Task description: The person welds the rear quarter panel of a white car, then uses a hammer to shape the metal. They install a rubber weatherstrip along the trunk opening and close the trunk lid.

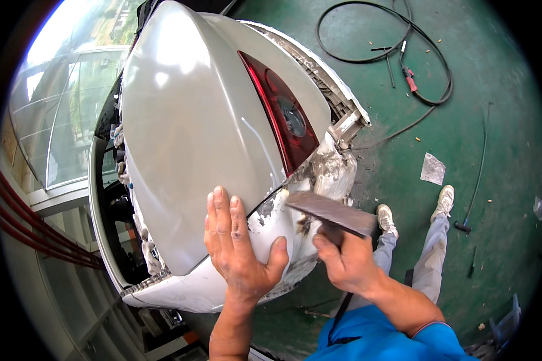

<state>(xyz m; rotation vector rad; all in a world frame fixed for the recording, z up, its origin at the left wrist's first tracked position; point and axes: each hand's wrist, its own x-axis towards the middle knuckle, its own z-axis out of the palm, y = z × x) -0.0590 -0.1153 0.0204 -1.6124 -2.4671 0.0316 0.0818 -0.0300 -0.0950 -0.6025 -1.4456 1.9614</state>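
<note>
My left hand (238, 253) lies flat on the car's rear body, fingers stretched and thumb apart. It spans the seam between the pale beige panel (174, 138) and the white panel (180, 286). My right hand (349, 265) grips a flat, dark, bar-shaped tool (331, 212), slightly blurred; its exact kind I cannot tell. The tool is by the scraped, dirty metal corner (331, 165), where paint is worn off. Just beyond, the red tail light (280, 114) is set into the beige panel. A thin whitish line (259, 141) runs beside the light.
A black cable (448, 78) with a red-handled torch (410, 81) loops across the green floor (397, 132). A T-handled rod (479, 174) and a scrap of pale sheet (432, 169) lie beyond my feet. Red hoses (42, 231) hang at the left, near large windows (72, 114).
</note>
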